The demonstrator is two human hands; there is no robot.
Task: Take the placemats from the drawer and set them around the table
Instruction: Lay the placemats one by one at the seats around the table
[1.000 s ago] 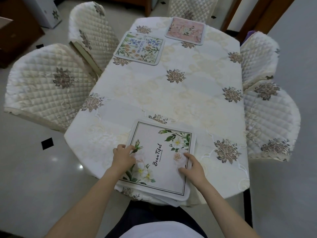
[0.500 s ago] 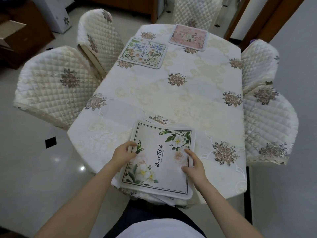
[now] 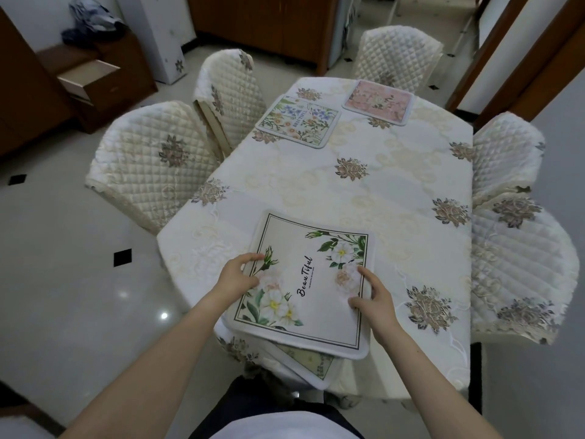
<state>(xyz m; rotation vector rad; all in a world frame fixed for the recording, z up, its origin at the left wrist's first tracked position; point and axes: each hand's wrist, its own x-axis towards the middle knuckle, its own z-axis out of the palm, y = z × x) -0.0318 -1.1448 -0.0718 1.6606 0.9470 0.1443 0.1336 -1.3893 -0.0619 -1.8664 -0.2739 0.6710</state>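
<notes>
- placemats are lying in a small stack at the near end of the desk [image 3: 395,191]; the top placemat [image 3: 304,280] is sitting skewed over a lower placemat [image 3: 311,364], likely so we can separate it.
- our left hand [image 3: 235,277] is pinching its left edge, fingers curled over the border.
- our right hand [image 3: 373,301] is resting on its right edge, fingers spread and pressing.
- two mats, a flowered placemat [image 3: 297,122] and a pink placemat [image 3: 378,101], are already lying at far seats.
</notes>
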